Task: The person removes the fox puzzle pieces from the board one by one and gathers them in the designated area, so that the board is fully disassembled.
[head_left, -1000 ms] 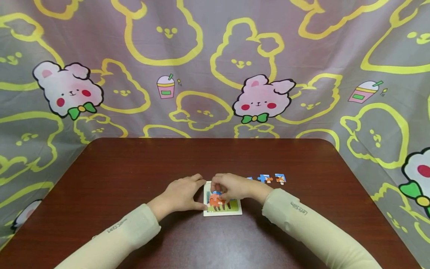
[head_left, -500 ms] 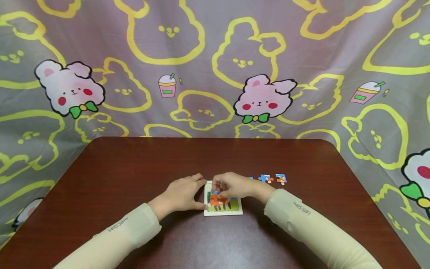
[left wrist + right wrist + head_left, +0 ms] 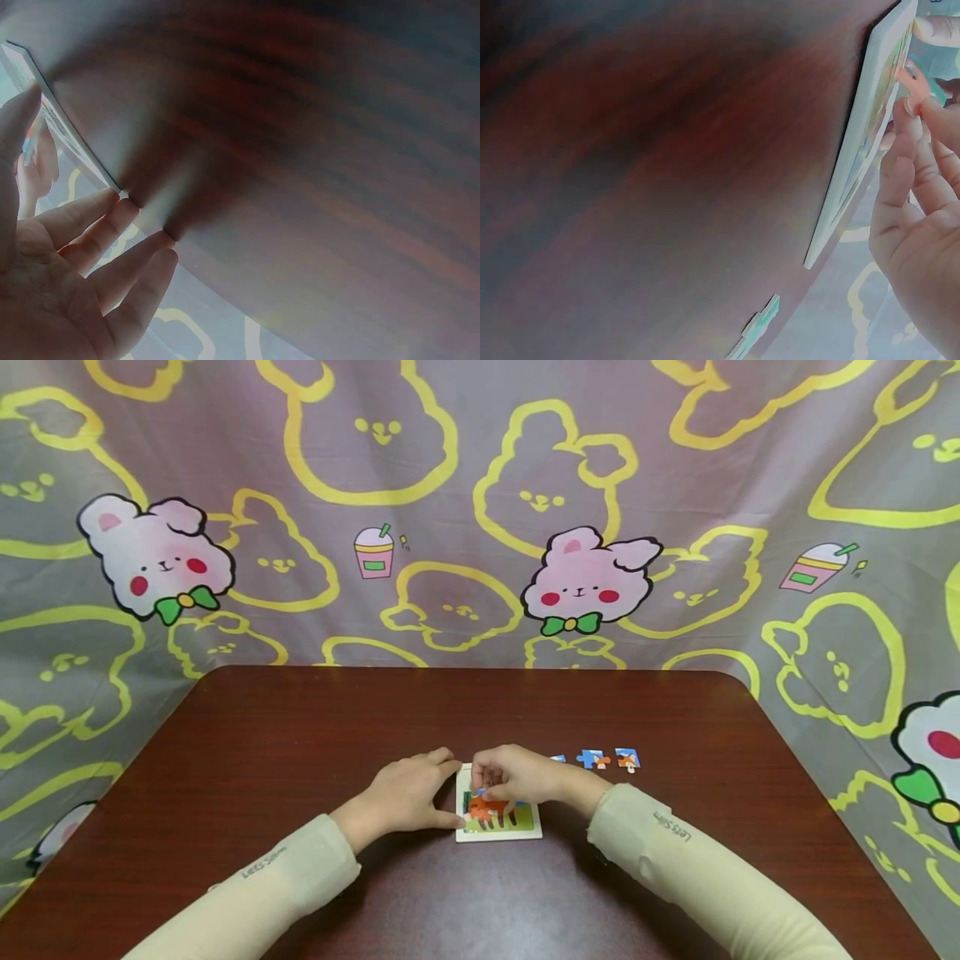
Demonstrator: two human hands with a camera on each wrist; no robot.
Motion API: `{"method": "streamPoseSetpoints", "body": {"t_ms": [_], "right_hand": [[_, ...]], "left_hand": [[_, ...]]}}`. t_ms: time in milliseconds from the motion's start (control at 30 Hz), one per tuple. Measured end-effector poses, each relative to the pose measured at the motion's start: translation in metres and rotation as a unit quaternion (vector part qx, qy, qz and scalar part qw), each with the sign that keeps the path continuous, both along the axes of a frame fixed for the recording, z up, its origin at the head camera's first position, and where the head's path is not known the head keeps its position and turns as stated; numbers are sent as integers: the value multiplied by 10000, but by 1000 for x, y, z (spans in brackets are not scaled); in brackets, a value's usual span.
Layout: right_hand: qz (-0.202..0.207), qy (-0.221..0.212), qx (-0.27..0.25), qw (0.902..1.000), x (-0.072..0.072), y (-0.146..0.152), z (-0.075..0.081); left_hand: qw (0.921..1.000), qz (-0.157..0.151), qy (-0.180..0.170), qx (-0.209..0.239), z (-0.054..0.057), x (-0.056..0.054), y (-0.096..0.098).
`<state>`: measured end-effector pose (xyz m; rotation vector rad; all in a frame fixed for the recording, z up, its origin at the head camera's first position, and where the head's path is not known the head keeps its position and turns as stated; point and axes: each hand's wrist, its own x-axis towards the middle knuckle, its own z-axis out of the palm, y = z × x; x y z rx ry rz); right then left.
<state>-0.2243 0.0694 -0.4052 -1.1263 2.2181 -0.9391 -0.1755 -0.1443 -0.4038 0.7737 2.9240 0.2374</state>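
In the head view a small jigsaw board (image 3: 498, 837) with a white border lies on the table, showing an orange animal on green grass. My right hand (image 3: 517, 772) is over its upper part and pinches an orange puzzle piece (image 3: 915, 84) between thumb and fingertips, tilted close over the picture. My left hand (image 3: 405, 792) rests at the board's left edge, thumb near the lower corner and index finger at the upper one. Its fingers are extended, with fingertips on the tabletop in the left wrist view. The right hand hides the board's upper right part.
Right of the board lie loose puzzle pieces: a blue one (image 3: 558, 758) partly behind the right hand, a blue and orange one (image 3: 592, 759), and another (image 3: 627, 759) farther right. The dark brown table (image 3: 337, 710) ends at a patterned curtain (image 3: 465, 510).
The puzzle piece in my right hand has tilted and moved slightly at the board's upper left area. My left hand stays at the board's edge.
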Motion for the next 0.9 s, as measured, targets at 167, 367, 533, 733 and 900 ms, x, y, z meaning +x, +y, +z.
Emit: {"method": "streamPoseSetpoints", "body": {"t_ms": [167, 367, 533, 733, 900], "right_hand": [[-54, -40, -61, 10000, 0, 1, 1], [-68, -397, -284, 9988, 0, 5, 0], [-100, -614, -429, 9971, 1, 10, 1], [-72, -402, -439, 9982, 0, 18, -2], [-106, -236, -441, 9987, -2, 25, -4]], "left_hand": [[10000, 3, -12, -5, 0, -1, 0], [10000, -11, -10, 5, 0, -1, 0], [10000, 4, -38, -2, 0, -1, 0], [10000, 28, -48, -28, 0, 0, -1], [10000, -39, -2, -42, 1, -2, 0]]}}
